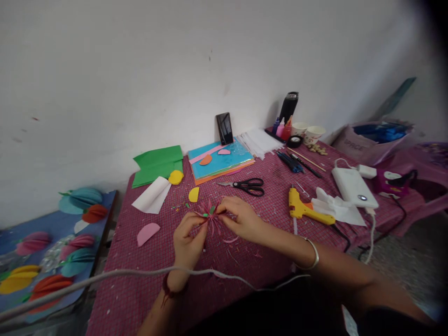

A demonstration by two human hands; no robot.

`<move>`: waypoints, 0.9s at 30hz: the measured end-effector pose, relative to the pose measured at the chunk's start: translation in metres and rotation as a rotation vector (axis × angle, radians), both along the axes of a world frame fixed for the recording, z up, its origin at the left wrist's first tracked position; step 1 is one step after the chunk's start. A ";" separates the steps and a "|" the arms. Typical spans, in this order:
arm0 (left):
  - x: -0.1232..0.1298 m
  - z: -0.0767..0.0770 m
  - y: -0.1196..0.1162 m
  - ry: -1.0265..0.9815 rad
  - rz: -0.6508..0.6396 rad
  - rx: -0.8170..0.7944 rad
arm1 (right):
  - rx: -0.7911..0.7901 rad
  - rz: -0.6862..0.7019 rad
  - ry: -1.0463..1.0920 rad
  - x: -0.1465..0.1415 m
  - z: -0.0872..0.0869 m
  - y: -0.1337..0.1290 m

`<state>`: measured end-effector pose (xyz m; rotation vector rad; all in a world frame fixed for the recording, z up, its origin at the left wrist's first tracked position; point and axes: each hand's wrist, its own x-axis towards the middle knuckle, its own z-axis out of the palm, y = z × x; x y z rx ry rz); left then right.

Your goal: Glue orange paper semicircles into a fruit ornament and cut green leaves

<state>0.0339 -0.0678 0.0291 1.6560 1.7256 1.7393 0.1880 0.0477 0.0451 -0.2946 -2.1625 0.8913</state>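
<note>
Between my two hands is a pink paper flower [212, 219] with thin spread strips and bits of green near its middle. My left hand [189, 238] pinches its left side, and my right hand [241, 217] pinches strips on its right side. Just behind the hands lie black-handled scissors [247, 185] and a yellow folded paper piece [193, 194]. A pink half-round paper piece [148, 233] rests to the left. Small paper scraps are scattered around the flower on the checked tablecloth [129, 270].
At the right are a yellow glue gun [308, 210] and a white power bank [355, 186]. Coloured sheets [224, 163] and green paper [159, 164] lie by the wall, beside a propped phone [224, 128]. A white cable [140, 271] crosses in front. Paper ornaments [82, 198] sit at far left.
</note>
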 end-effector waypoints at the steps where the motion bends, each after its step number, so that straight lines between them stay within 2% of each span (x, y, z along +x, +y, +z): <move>1: -0.002 -0.001 0.000 0.061 0.010 0.037 | 0.044 -0.012 -0.014 0.001 -0.001 0.001; 5: -0.006 -0.004 -0.002 0.196 0.037 0.107 | 0.144 -0.051 -0.079 0.005 -0.002 0.004; 8: -0.007 -0.006 -0.002 0.192 0.093 0.120 | 0.180 -0.076 -0.091 0.008 -0.004 0.005; 13: -0.003 -0.010 0.003 -0.094 0.143 0.086 | 0.166 -0.051 -0.062 0.014 -0.005 0.002; 18: 0.000 -0.012 0.010 -0.396 0.084 0.035 | 0.050 -0.008 0.050 0.019 -0.001 -0.002; 22: -0.004 -0.019 0.011 -0.395 0.053 0.047 | -0.023 -0.055 0.107 0.021 0.001 -0.001; 27: -0.006 -0.023 0.010 -0.351 0.051 0.036 | 0.054 -0.049 0.076 0.020 -0.002 0.000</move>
